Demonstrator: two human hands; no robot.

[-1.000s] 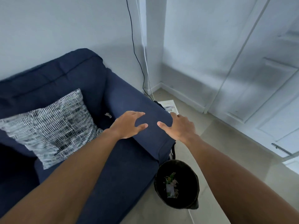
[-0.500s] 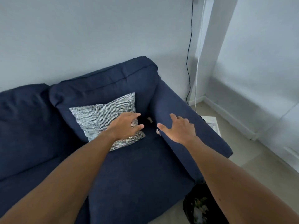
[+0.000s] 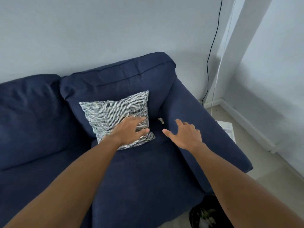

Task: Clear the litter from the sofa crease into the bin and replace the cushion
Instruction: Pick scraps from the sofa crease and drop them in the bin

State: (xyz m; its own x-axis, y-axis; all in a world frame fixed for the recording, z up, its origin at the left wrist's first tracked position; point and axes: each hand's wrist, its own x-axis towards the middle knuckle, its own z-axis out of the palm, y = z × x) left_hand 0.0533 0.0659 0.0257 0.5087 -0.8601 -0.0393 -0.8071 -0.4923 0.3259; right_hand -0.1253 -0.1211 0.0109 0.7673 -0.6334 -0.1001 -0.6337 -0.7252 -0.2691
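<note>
Head view, left hand: left hand (image 3: 131,131) lies flat, fingers loosely spread, palm down on the lower right corner of the black-and-white woven square cushion (image 3: 115,116); holds nothing. Likely placed to shift the cushion clear of the crease.
Head view, right hand: right hand (image 3: 185,134) open, fingers spread, empty, hovering over the inner face of the sofa arm.
Litter: small pale crumpled scrap (image 3: 161,120) sits in the crease just beyond the right thumb, between both hands, untouched.
Sofa: navy fabric sofa (image 3: 139,178); cushion leans on its backrest, left of the scrap.
Bin: round black bin (image 3: 204,216) on the floor below the right forearm, near enough for a short drop.
Judgement: pinch scrap next.
</note>
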